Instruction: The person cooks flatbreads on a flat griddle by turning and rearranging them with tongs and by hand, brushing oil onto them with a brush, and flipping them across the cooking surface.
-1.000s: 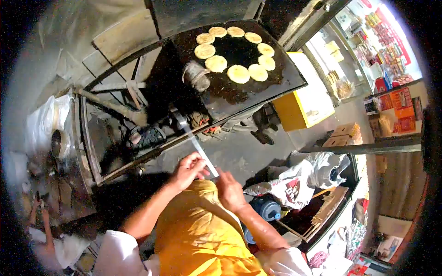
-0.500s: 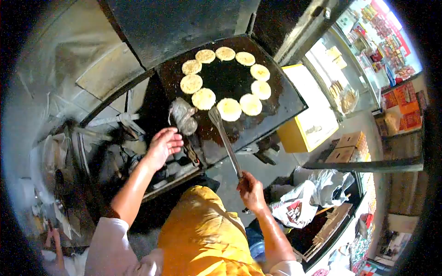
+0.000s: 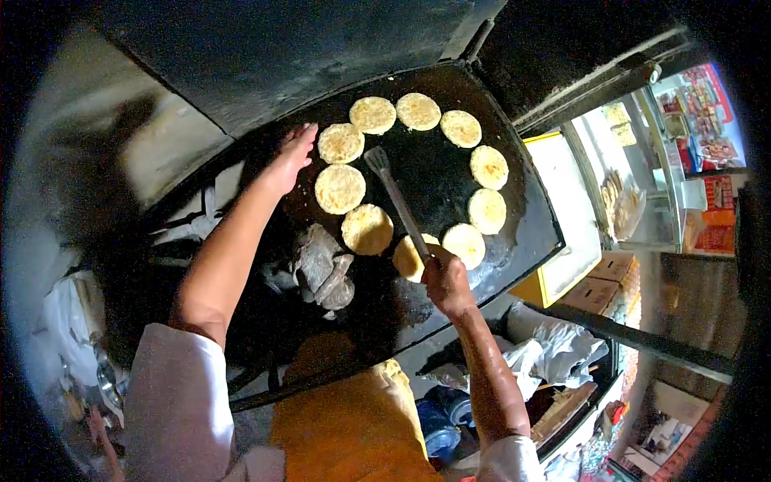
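Several round flatbreads (image 3: 340, 189) form a ring on the dark griddle (image 3: 514, 257). My right hand (image 3: 448, 281) is closed round the handle of metal tongs (image 3: 395, 193), beside the bread nearest me. The tongs' tip lies inside the ring, near the breads on its left side. At the griddle's left edge, my left hand (image 3: 293, 157) has its fingers stretched out and holds nothing, just left of the upper left bread (image 3: 341, 143). A grey crumpled cloth (image 3: 323, 265) lies at the lower left of the ring.
A yellow-edged white box (image 3: 566, 217) stands right of the griddle, beside a glass case with bagged food (image 3: 625, 210). Plastic bags (image 3: 562, 345), a blue bottle (image 3: 440, 434) and cardboard boxes (image 3: 602, 281) are at the lower right. Another person's arm (image 3: 103, 438) shows at lower left.
Both hands have moved forward over the griddle, the right one with the tongs. The tongs' tip has gone from the near breads into the ring. The view has come closer to the griddle.
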A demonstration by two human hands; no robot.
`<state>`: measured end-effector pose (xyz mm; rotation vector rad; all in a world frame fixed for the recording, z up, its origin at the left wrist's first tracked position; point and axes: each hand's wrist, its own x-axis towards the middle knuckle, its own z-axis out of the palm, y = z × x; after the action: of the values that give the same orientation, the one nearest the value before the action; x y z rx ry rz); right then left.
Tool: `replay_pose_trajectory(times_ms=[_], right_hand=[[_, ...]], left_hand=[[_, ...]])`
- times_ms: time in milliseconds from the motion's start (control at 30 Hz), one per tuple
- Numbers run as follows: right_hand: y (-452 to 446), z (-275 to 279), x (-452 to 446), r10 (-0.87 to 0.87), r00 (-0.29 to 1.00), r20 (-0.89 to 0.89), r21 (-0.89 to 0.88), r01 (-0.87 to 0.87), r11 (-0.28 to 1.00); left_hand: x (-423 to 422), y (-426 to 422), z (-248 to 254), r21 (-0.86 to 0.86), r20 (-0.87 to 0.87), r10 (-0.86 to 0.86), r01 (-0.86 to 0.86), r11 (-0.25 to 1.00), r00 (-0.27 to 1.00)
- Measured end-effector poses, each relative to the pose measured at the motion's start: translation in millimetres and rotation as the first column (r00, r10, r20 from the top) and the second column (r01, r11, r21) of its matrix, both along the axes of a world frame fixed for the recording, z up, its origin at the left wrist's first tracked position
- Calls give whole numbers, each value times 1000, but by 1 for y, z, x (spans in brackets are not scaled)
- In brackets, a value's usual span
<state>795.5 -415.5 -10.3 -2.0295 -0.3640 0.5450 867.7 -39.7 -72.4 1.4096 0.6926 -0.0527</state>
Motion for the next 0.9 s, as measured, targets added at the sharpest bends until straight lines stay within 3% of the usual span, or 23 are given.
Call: replay_pose_trajectory(times_ms=[33,133,233,267,333,367,400,433,500,533,600,700,733,767,800,867,900], right_hand=[[8,-2,5,-41,989,-141,113,58,992],[20,-2,17,-4,944,-330,146,56,988],[28,15,18,-14,938,-348,61,37,997],[29,17,17,-15,935,-355,58,38,998],[27,24,13,-23,951,-308,-19,18,1000],[31,26,11,-1,988,-153,12,3,1000],[25,28,9,1,988,-154,9,0,1000],[13,32,6,4,986,-165,-14,-6,1000],[-14,35,-5,-66,970,-236,-27,62,998],[-26,36,-9,-136,946,-295,-23,135,991],[-44,45,-11,39,995,-93,-246,-61,967],[-48,42,-11,86,992,-90,-248,-106,963],[-49,29,-13,-77,937,-340,-65,58,996],[-49,21,-15,-172,791,-587,71,262,962],[-45,26,-17,-169,793,-586,76,262,962],[-34,42,-21,41,951,-307,68,-21,997],[-36,42,-27,26,965,-262,16,-23,1000]], left_hand=[[12,-2,0,-9,-4,0,0,1000,1000],[37,-3,-10,98,-58,-128,133,986,990],[41,-8,-1,345,-171,-149,201,917,974],[43,5,-10,84,-75,-276,282,956,958],[45,15,-14,-317,145,-348,376,871,926],[43,18,-16,-385,88,-328,336,860,940],[39,21,-17,-387,88,-326,334,859,941],[32,29,-17,-173,30,-224,225,959,974],[7,34,0,199,23,-65,59,978,998],[-7,37,1,201,23,-66,60,978,998],[-35,40,1,129,-182,-162,187,974,970],[-64,18,-5,71,-130,-173,183,981,976],[-69,8,-6,27,-118,-194,198,980,974],[-74,-2,-6,19,-108,-189,192,981,976],[-75,-15,0,13,-97,-185,187,982,978],[-73,-25,19,70,-136,-176,187,980,975],[-73,-26,27,-19,-131,-208,207,978,969]])
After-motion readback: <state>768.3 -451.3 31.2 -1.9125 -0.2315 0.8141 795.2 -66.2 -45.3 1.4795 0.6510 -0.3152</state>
